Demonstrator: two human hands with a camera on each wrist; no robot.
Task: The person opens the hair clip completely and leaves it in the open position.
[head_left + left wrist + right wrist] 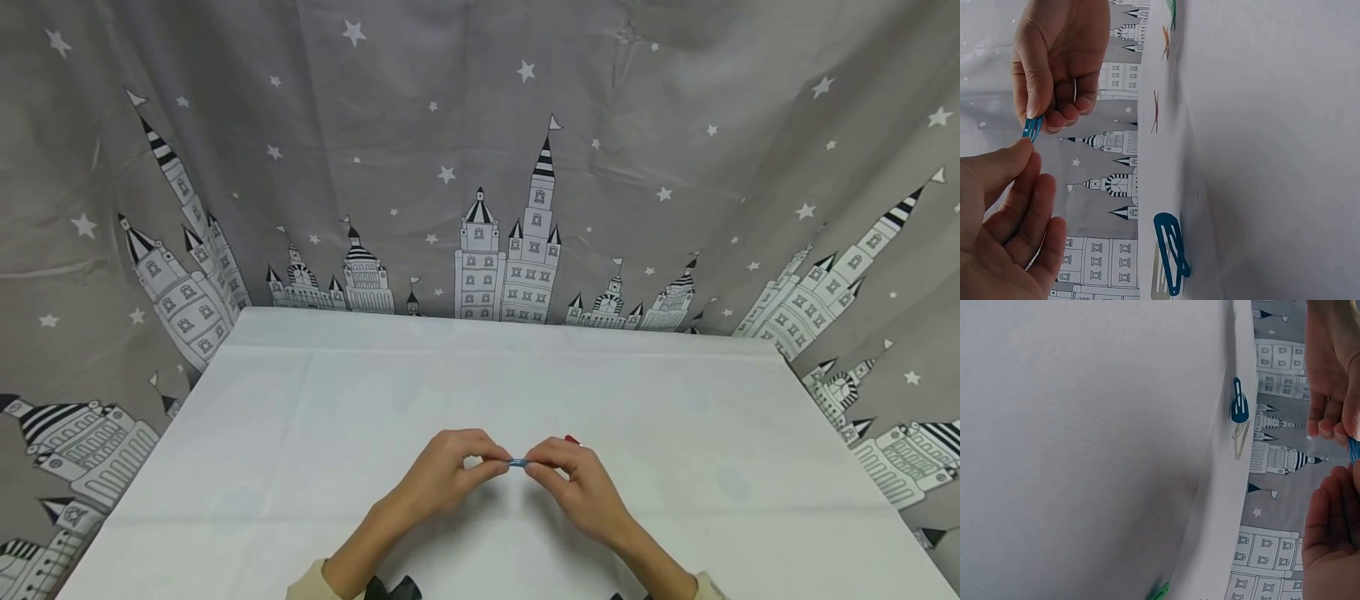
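Note:
In the head view, a small blue snap hair clip is held level between both hands, above the white table. My left hand pinches one end with thumb and fingertips. The other end is pinched by my right hand. Seen from the left wrist, the held hair clip has slots along it, and the fingertips cover both its ends. Beyond the hands, a darker blue hair clip lies beside a cream hair clip on the table; both also show in the right wrist view.
Further along the table lie a red clip, an orange clip and a green clip. A grey curtain printed with castles and stars hangs behind the table and at its sides.

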